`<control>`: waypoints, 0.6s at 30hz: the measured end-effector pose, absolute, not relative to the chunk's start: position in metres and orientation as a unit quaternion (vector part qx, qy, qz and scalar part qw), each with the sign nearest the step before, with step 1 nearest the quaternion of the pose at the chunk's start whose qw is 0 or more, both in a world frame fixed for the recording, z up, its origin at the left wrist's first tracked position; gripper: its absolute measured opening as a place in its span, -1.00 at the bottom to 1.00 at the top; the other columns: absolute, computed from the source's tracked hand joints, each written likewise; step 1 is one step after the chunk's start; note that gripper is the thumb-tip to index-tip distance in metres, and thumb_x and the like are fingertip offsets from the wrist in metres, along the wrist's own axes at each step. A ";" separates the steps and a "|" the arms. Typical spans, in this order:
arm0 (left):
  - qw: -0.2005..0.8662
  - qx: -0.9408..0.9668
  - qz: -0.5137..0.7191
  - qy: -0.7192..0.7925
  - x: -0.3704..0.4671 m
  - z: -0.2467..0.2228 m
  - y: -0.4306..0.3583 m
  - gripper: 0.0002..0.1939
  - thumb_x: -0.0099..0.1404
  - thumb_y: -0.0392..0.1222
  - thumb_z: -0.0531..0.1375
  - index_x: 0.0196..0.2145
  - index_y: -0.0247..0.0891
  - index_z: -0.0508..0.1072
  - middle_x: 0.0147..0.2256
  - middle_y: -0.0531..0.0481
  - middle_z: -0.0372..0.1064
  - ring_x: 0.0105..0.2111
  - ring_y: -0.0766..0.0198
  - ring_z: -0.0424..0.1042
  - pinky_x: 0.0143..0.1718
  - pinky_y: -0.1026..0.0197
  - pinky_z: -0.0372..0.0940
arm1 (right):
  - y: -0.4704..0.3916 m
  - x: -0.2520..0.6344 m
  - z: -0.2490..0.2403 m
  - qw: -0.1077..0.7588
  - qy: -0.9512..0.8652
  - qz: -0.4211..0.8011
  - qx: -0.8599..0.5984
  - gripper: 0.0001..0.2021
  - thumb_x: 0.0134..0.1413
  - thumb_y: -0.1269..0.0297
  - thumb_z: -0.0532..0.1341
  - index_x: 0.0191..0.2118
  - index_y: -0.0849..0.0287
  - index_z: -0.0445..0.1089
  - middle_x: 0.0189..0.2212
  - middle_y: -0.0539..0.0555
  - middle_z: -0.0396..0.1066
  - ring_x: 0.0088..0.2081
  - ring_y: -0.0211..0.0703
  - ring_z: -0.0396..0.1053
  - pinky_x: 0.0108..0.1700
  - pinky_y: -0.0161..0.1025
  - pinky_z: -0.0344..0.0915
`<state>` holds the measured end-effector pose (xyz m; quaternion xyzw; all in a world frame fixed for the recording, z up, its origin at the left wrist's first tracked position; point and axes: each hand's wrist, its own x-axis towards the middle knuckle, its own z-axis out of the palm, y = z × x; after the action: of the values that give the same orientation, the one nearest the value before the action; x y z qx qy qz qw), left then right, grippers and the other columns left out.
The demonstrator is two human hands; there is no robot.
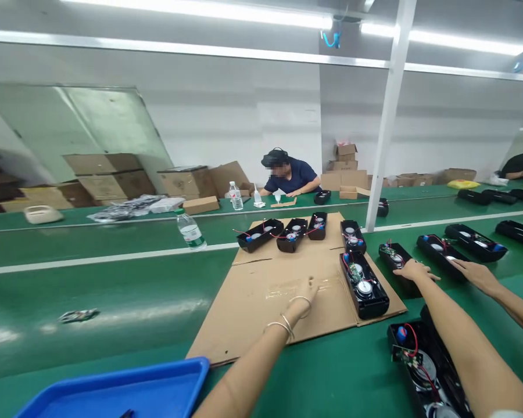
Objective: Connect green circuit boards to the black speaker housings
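Observation:
My left hand [305,292], with bracelets at the wrist, is over the brown cardboard sheet [253,307]. Its fingers blend into the cardboard, so their pose is unclear. Off to the right, my right hand [414,270] grips a black speaker housing [391,253] with a green circuit board and red wires inside. Nearest to my left hand is another open speaker housing [364,287], lying on the cardboard's right edge with its round drivers up. Part of a larger-looking housing [425,368] shows below my right forearm.
A co-worker's hand [477,276] touches a housing [436,247] at the right. Several more housings line the cardboard's far edge. A blue tray [126,377], a loose circuit board [78,315] and a water bottle [190,231] are leftward. A white post [386,128] rises ahead; a person [294,174] works opposite.

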<state>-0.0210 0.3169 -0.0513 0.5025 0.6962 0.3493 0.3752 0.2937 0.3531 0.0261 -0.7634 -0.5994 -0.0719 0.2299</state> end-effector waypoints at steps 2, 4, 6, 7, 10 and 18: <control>0.305 0.519 0.330 0.727 -0.061 -0.044 0.329 -0.66 0.28 -0.16 0.14 -0.01 -0.27 0.31 -0.01 -0.12 0.29 -0.09 0.11 0.36 -0.12 -0.05 0.32 | 0.358 0.285 0.027 0.180 -0.614 -0.055 -0.766 -0.71 -0.10 0.14 0.29 -0.43 0.34 0.40 -0.36 0.45 0.37 -0.18 0.23 0.34 -0.29 0.14 0.16; 0.242 0.533 0.305 0.752 -0.095 -0.038 0.340 -0.65 0.27 -0.16 0.14 0.00 -0.26 0.30 0.01 -0.13 0.27 -0.07 0.10 0.35 -0.10 -0.07 0.30 | 0.360 0.267 0.028 0.146 -0.649 -0.047 -0.745 -0.72 -0.05 0.23 0.27 -0.26 0.37 0.40 -0.22 0.47 0.35 -0.12 0.25 0.31 -0.24 0.14 0.19; 0.188 0.549 0.277 0.766 -0.117 -0.034 0.351 -0.65 0.27 -0.15 0.15 0.01 -0.25 0.30 0.02 -0.13 0.27 -0.06 0.09 0.34 -0.09 -0.08 0.29 | 0.360 0.244 0.026 0.118 -0.702 -0.039 -0.702 -0.66 -0.05 0.30 0.29 -0.12 0.34 0.36 -0.11 0.41 0.33 -0.06 0.19 0.29 -0.15 0.08 0.21; 0.164 0.559 0.263 0.769 -0.125 -0.033 0.357 -0.64 0.27 -0.15 0.15 0.01 -0.25 0.29 0.02 -0.13 0.26 -0.06 0.09 0.34 -0.09 -0.08 0.29 | 0.360 0.232 0.025 0.106 -0.728 -0.035 -0.676 -0.63 -0.05 0.32 0.29 -0.07 0.30 0.34 -0.07 0.36 0.32 -0.03 0.15 0.27 -0.10 0.03 0.22; 0.100 0.600 0.223 0.762 -0.134 -0.034 0.376 -0.63 0.27 -0.16 0.15 0.02 -0.25 0.28 0.05 -0.14 0.24 -0.03 0.06 0.32 -0.06 -0.11 0.27 | 0.370 0.201 0.023 0.078 -0.779 -0.034 -0.621 -0.61 0.07 0.31 0.23 0.04 0.21 0.26 0.04 0.21 0.24 0.05 0.03 0.20 -0.01 -0.04 0.21; 0.007 0.669 0.124 0.733 -0.142 -0.027 0.442 -0.60 0.28 -0.14 0.13 0.06 -0.23 0.25 0.10 -0.16 0.18 -0.02 0.05 0.30 -0.05 -0.12 0.26 | 0.467 0.160 0.017 -0.005 -0.790 -0.007 -0.613 -0.70 0.20 0.20 0.12 0.00 0.21 0.27 -0.03 0.13 0.28 -0.08 -0.11 0.31 -0.07 -0.04 0.30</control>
<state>-0.1419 0.4418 -0.0269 0.6687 0.7331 0.1242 0.0067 0.1596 0.4674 0.0169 -0.6135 -0.7897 -0.0067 -0.0049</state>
